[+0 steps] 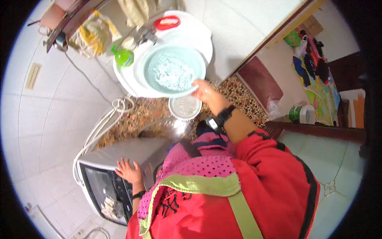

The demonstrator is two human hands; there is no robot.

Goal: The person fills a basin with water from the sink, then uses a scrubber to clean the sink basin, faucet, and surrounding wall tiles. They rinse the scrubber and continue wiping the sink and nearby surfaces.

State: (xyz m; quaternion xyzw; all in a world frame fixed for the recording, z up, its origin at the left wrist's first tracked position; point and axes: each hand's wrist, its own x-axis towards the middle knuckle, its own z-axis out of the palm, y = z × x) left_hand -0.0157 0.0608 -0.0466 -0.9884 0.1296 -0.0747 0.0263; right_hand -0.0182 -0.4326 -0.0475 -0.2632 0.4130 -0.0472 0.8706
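Note:
A pale blue-green plastic basin (149, 79) rests in the white washbasin (201, 34), with foamy-looking water (171, 71) inside. My right hand (205, 92) grips the basin's near right rim, fingers curled at its edge. My left hand (129, 171) is open with its fingers spread, at the edge of the washing machine (119, 157) on my left. Whether that palm touches the machine is hard to tell. Nothing is in the left hand.
A green bottle (124, 58), a tap (147, 36) and a red soap dish (167, 23) sit along the washbasin. Below it, a small white bowl (185, 107) stands on the patterned floor. A hose (97, 127) loops beside the washing machine. A doorway opens on the right.

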